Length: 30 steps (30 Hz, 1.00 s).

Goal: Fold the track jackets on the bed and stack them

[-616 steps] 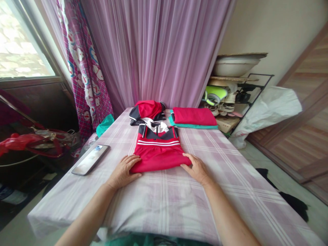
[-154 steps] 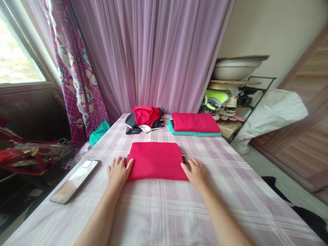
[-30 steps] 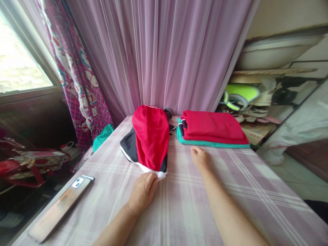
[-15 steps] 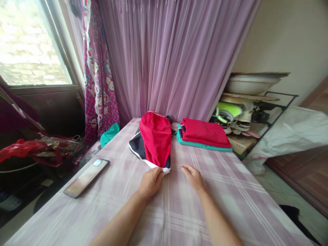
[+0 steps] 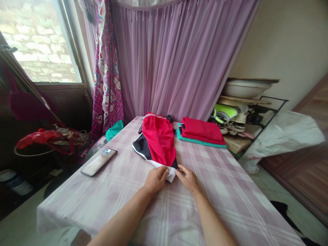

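Note:
A red garment (image 5: 159, 140) with black side panels, white edging and a striped band at its far end lies on the table in front of me. My left hand (image 5: 155, 179) is closed in a pinch on its white near edge. At the right corner of that same edge, my right hand (image 5: 188, 178) pinches the cloth between thumb and fingers. A white flap of the edge shows between both hands. Behind and to the right rests a stack of folded red clothing (image 5: 202, 130), with a green piece (image 5: 205, 142) underneath.
A phone (image 5: 99, 162) lies on the left of the checked tablecloth (image 5: 220, 191). Green cloth (image 5: 114, 130) sits at the left table edge. Purple curtains (image 5: 164, 61) hang behind. To the right stands a rack with shoes (image 5: 237, 126) and a basin (image 5: 246, 88), beside a white bag (image 5: 287, 135).
My right hand has moved left from beside the garment and now grips its near right corner. The white edge is pulled slightly nearer and spread. The camera view has shifted.

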Tool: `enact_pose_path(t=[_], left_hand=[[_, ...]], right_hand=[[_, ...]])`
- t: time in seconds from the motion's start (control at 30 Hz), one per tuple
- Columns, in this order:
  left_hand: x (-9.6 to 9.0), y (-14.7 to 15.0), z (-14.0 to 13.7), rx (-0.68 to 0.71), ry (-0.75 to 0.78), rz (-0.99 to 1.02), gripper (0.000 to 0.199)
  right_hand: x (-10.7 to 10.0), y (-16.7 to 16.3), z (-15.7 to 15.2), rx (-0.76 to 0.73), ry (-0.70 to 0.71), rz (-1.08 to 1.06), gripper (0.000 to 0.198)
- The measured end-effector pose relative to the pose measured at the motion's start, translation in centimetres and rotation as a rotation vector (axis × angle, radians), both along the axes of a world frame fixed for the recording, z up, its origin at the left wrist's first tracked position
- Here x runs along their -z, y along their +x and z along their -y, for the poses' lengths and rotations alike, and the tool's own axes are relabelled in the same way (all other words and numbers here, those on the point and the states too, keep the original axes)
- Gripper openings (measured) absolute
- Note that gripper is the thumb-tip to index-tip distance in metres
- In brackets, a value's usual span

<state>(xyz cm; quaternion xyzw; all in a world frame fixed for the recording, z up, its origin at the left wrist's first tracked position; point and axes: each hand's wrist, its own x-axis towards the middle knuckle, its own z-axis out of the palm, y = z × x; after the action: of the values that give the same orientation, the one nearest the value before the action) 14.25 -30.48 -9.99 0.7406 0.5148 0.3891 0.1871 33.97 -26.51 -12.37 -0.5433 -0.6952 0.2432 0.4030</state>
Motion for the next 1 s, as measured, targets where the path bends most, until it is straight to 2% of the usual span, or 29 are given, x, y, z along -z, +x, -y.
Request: enact_pose_path(t=[0.1,0.2,0.27,0.33,0.4,0.47,0.53,0.6,0.67,0.73,0.87,0.93,1.0], left_hand=[[0.5,-1.4,-1.0,-0.133,0.084,0.098,0.028],[1.1,-3.9,-2.3,-0.359,0.174,0.203,0.023],[1.6,-5.7,-3.2,-0.521,0.198,0.235,0.022],[2.0,-7.0,-3.8,-0.622,0.185,0.241,0.025],[2.4,-7.8,-4.2,-0.65,0.157,0.229,0.028],[2.6,-7.9,-4.3,-0.629,0.139,0.2,0.031],[2.7,-7.8,-4.4,-0.596,0.132,0.163,0.034],[2.6,-7.6,-4.4,-0.574,0.122,0.139,0.037],[2.6,-7.5,-4.4,-0.569,0.113,0.132,0.038],[2.6,-7.4,-4.4,-0.569,0.112,0.131,0.038],[2.7,-7.5,-4.3,-0.547,0.113,0.114,0.036],[2.8,-7.6,-4.2,-0.538,0.118,0.113,0.036],[3.0,-7.6,-4.3,-0.544,0.124,0.123,0.036]], right_hand=[[0.3,-0.4,0.0,0.017,0.01,0.0,0.04],[0.6,-0.4,-0.4,0.075,0.014,-0.059,0.039],[0.7,0.1,-0.9,0.211,0.033,-0.131,0.037],[0.8,1.1,-1.5,0.427,0.061,-0.2,0.034],[0.9,2.5,-2.1,0.62,0.086,-0.226,0.029],[0.9,3.7,-2.3,0.699,0.123,-0.192,0.026],[0.6,4.1,-2.0,0.663,0.225,-0.11,0.025],[-0.1,3.3,-1.3,0.538,0.388,0.001,0.025],[-1.0,1.1,-0.4,0.376,0.529,0.125,0.024],[-1.9,-2.0,0.3,0.241,0.585,0.247,0.025],[-3.1,-8.0,0.1,0.12,0.477,0.431,0.039],[-3.3,-9.5,-0.5,0.097,0.388,0.47,0.029],[-3.4,-9.8,-1.2,0.066,0.317,0.401,0.015]])
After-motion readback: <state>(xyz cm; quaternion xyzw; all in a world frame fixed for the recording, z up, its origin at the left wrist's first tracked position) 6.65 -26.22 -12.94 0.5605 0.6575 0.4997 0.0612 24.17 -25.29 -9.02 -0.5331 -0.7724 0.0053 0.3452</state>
